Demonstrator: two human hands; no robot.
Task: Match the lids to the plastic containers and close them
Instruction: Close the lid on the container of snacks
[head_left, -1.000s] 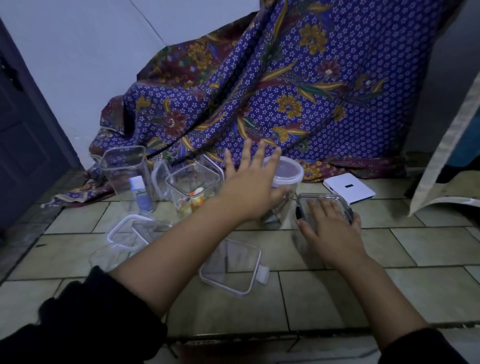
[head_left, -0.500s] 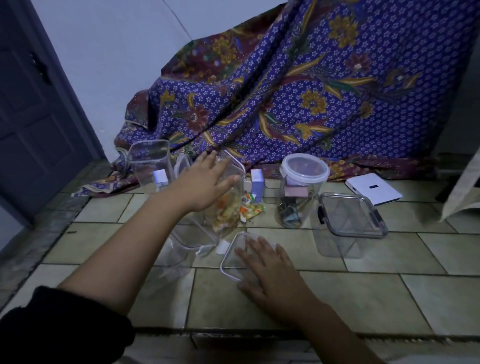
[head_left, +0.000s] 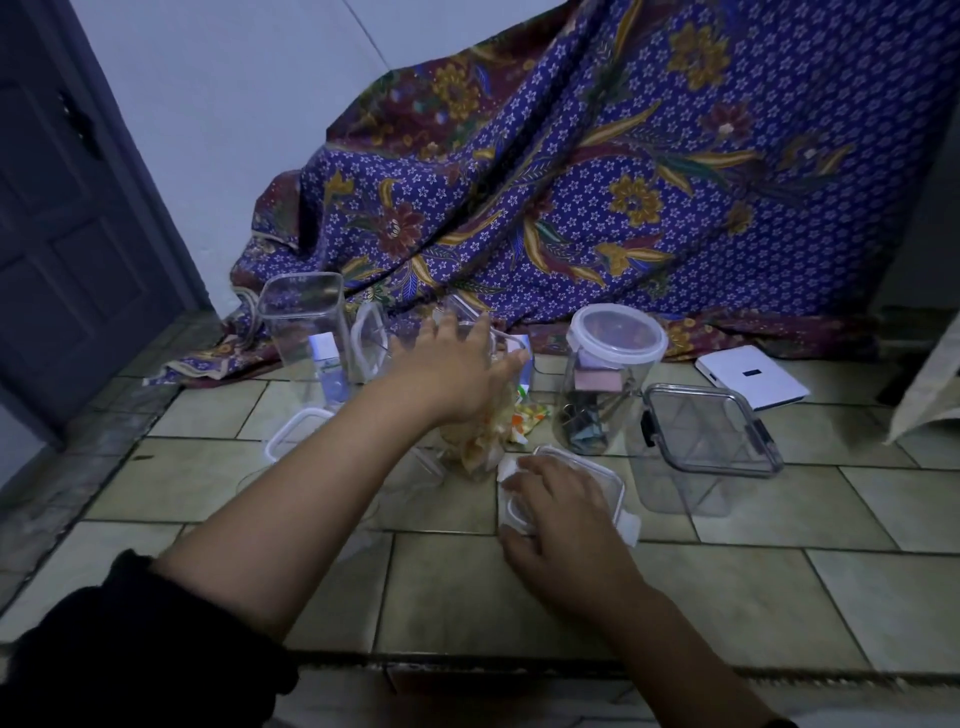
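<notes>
My left hand (head_left: 457, 374) grips the top of a clear square container (head_left: 480, 431) with colourful wrapped items inside. My right hand (head_left: 558, 514) lies with fingers curled over a clear square lid with white clips (head_left: 613, 483) flat on the tiled floor. A round jar (head_left: 608, 384) with its white-rimmed lid on stands to the right. Beside it a clear square container (head_left: 696, 467) carries a dark-clipped lid (head_left: 711, 431). A tall open container (head_left: 306, 332) stands at the back left. Another white-rimmed lid (head_left: 293, 431) lies on the floor by my left forearm.
A blue patterned cloth (head_left: 623, 182) drapes over something behind the containers. A white flat box (head_left: 750, 376) lies at the back right. A dark door (head_left: 67, 208) is on the left. A floor step edge (head_left: 519, 670) runs along the bottom.
My left hand went from the round jar to the square container with wrapped items. My right hand left the dark-clipped lid and came down on the clear lid on the floor.
</notes>
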